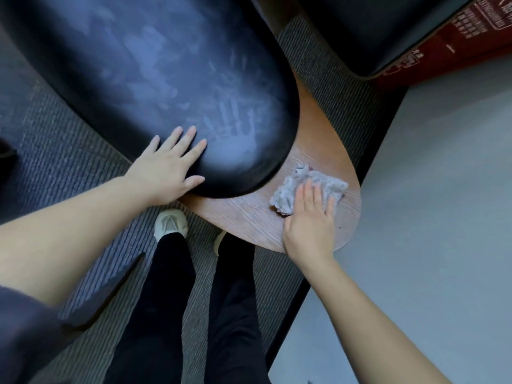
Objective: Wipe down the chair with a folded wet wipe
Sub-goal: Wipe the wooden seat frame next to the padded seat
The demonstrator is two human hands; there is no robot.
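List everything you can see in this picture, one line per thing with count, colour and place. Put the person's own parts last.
Black padded oval chair cushion: one, black with pale smears, upper left.
Rounded wooden chair panel: one, brown, centre, under the cushion's end.
Crumpled wet wipe: one, grey-white, on the wooden panel.
Second dark cushion: one, black, top right.
Printed box: one, dark red, top right corner.
Ribbed carpet: one, grey, under the chair.
Smooth floor: one, pale grey, right side.
Shoes: two, off-white, on the carpet, one partly hidden.
Trouser legs: two, black, bottom centre.
Left hand: one, flat on the cushion's edge.
Right hand: one, pressing flat on the wipe.
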